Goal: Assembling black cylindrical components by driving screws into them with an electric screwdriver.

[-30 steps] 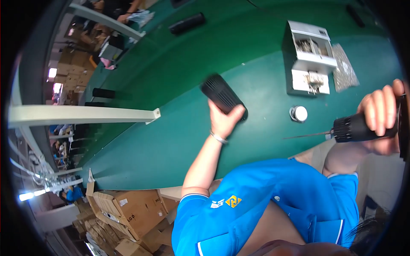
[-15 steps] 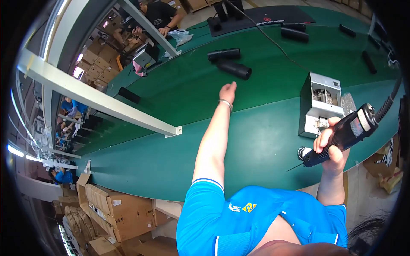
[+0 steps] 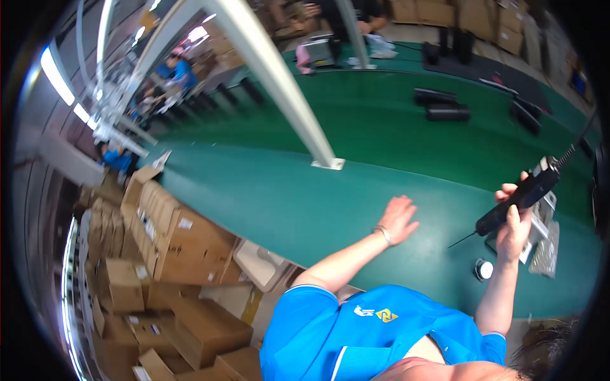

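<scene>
My right hand (image 3: 513,233) grips a black corded electric screwdriver (image 3: 520,200), its thin bit pointing down and to the left. Empty, with fingers apart, my left hand (image 3: 399,219) is over the near part of the green table (image 3: 286,209). Farther off on the green surface lie a pair of black tubes (image 3: 448,112), beyond the reach of my left hand. Below the screwdriver sits a small round white-topped item (image 3: 483,269). Partly hidden behind my right hand are a metal device (image 3: 540,228) and a greyish textured tray or pad (image 3: 545,257).
A white metal post (image 3: 286,95) slants down to a foot on the table. Another black tube (image 3: 526,117) lies at the far right, by a dark mat (image 3: 495,76). Cardboard boxes (image 3: 197,251) fill the lower left. Co-workers (image 3: 181,73) are in the background.
My left hand has drawn back from near the black tubes toward my body, with nothing in it. The view has swung left. The screwdriver stays in my right hand.
</scene>
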A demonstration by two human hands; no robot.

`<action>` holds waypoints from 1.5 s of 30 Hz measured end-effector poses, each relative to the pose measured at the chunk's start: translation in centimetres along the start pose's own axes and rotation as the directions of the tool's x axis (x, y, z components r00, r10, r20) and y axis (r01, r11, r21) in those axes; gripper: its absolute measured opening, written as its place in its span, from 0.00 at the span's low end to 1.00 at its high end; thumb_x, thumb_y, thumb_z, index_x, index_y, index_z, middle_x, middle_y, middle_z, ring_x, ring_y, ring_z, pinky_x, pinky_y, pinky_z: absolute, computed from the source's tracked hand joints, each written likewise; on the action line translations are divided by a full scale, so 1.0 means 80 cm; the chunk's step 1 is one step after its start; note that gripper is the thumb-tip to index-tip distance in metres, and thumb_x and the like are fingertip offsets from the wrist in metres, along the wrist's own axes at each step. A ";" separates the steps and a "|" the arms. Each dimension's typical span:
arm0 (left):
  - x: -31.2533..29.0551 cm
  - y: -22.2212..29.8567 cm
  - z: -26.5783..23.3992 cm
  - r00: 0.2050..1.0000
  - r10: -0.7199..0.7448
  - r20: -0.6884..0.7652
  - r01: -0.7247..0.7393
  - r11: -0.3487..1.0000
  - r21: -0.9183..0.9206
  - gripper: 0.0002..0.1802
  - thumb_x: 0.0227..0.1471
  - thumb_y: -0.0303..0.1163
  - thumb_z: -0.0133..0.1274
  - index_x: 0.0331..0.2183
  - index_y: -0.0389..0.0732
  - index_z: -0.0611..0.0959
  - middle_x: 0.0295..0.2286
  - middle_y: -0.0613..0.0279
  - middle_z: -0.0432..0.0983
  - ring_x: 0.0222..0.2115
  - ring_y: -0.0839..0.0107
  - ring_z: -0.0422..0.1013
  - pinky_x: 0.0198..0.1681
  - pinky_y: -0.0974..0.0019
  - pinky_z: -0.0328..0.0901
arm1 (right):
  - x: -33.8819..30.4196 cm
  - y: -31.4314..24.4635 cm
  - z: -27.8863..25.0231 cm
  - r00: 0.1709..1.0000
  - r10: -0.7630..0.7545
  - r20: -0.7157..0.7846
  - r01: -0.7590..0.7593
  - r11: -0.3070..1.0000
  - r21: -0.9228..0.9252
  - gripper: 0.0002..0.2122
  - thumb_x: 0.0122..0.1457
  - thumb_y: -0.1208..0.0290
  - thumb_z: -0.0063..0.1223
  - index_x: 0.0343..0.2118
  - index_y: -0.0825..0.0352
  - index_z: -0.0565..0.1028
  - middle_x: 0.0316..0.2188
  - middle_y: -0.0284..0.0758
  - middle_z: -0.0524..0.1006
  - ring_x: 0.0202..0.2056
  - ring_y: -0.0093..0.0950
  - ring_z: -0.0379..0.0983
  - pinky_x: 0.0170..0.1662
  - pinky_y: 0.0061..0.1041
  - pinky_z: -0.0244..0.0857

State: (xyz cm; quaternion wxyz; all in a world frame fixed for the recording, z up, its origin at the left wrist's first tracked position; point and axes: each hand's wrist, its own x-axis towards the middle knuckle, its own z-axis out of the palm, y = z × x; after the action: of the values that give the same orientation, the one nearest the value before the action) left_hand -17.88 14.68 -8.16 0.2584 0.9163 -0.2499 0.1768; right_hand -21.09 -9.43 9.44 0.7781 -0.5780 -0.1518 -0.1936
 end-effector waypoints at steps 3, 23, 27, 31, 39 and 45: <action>0.002 0.008 -0.004 0.997 -0.063 0.037 0.062 0.997 0.044 0.21 0.38 0.39 0.51 0.36 0.38 0.71 0.41 0.53 0.63 0.46 0.55 0.57 0.52 0.56 0.49 | 0.012 0.029 0.000 1.000 -0.023 0.005 0.024 0.998 -0.062 0.21 0.52 0.73 0.42 0.51 0.70 0.56 0.46 0.41 0.63 0.47 0.30 0.61 0.53 0.28 0.50; -0.005 0.021 0.006 0.991 -0.130 -0.024 0.129 0.991 -0.040 0.25 0.39 0.40 0.50 0.39 0.35 0.68 0.41 0.50 0.61 0.45 0.55 0.55 0.54 0.56 0.45 | -0.001 0.256 -0.032 0.982 0.072 0.172 0.151 0.239 -0.959 0.21 0.54 0.65 0.42 0.49 0.68 0.60 0.49 0.43 0.61 0.50 0.37 0.58 0.53 0.30 0.50; -0.001 0.030 0.011 0.963 -0.175 -0.206 0.130 0.968 -0.213 0.30 0.40 0.39 0.48 0.44 0.34 0.63 0.43 0.49 0.58 0.45 0.52 0.55 0.53 0.55 0.46 | -0.001 0.287 -0.047 0.964 0.229 -0.131 -0.041 -0.363 -0.931 0.22 0.55 0.59 0.38 0.49 0.68 0.60 0.49 0.45 0.61 0.50 0.38 0.57 0.53 0.32 0.49; 0.024 0.124 0.020 0.920 0.064 -0.385 -0.249 0.857 -0.452 0.33 0.41 0.41 0.49 0.47 0.33 0.61 0.48 0.46 0.54 0.48 0.49 0.52 0.52 0.52 0.45 | -0.019 0.308 -0.069 0.998 -0.008 0.055 0.051 -0.279 -0.959 0.23 0.56 0.55 0.33 0.49 0.67 0.62 0.48 0.46 0.62 0.50 0.39 0.57 0.53 0.33 0.49; -0.001 0.269 -0.028 0.725 0.403 -0.558 -0.668 0.608 -0.430 0.29 0.46 0.55 0.38 0.32 0.37 0.74 0.36 0.50 0.67 0.37 0.53 0.63 0.43 0.46 0.52 | -0.018 0.285 -0.043 0.996 0.087 -0.009 0.019 -0.312 -0.950 0.22 0.56 0.56 0.33 0.48 0.66 0.62 0.48 0.45 0.62 0.50 0.39 0.57 0.53 0.33 0.48; 0.015 0.269 -0.024 0.726 0.677 -0.122 -0.642 0.603 -0.474 0.22 0.41 0.52 0.44 0.13 0.44 0.74 0.17 0.60 0.71 0.18 0.57 0.65 0.26 0.59 0.60 | -0.020 0.273 -0.033 0.993 0.111 -0.026 0.013 -0.331 -0.944 0.22 0.56 0.57 0.32 0.49 0.66 0.62 0.49 0.44 0.62 0.51 0.39 0.55 0.54 0.32 0.46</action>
State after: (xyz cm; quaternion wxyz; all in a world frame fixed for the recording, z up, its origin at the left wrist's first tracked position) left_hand -29.11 -0.63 2.16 0.3865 0.6691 -0.6146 0.1587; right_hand -12.01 -6.16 -10.43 -0.0191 -0.9813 0.0652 -0.1803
